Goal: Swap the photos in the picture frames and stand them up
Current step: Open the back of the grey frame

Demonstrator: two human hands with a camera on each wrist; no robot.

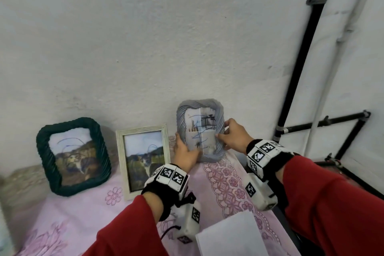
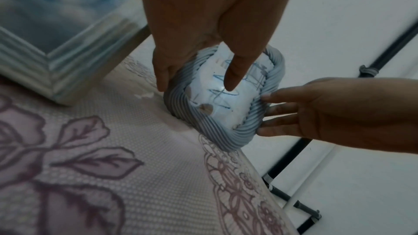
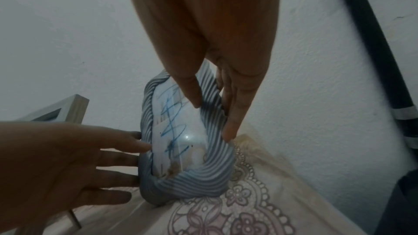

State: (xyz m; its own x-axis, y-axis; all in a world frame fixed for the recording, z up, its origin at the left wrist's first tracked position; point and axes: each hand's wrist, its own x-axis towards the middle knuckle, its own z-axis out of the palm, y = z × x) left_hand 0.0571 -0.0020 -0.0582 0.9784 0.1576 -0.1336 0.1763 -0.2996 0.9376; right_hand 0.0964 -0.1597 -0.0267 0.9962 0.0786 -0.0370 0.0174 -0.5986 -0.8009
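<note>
A grey frame (image 1: 220, 131) with a ribbed, rope-like border is held upright at the back right of a table covered by a pink flowered cloth (image 1: 87, 214), close to the white wall (image 1: 145, 37). Its lower edge is seen resting on the cloth in the wrist views. Behind its glass a pale photo (image 1: 200, 131) scribbled with blue pen lines is shown. The frame's left edge is gripped by the left hand (image 1: 185, 151), the thumb laid across the glass and the fingers reaching behind the border. The right edge is pinched by the right hand (image 1: 234, 136), thumb on the front of the border and the straight fingers behind it. To the left, a white wooden frame (image 1: 143, 160) and a dark green ribbed frame (image 1: 72, 156) are stood on the cloth, each with a cat photo inside. A white sheet of paper (image 1: 228, 235) is lying at the near edge of the table.
</note>
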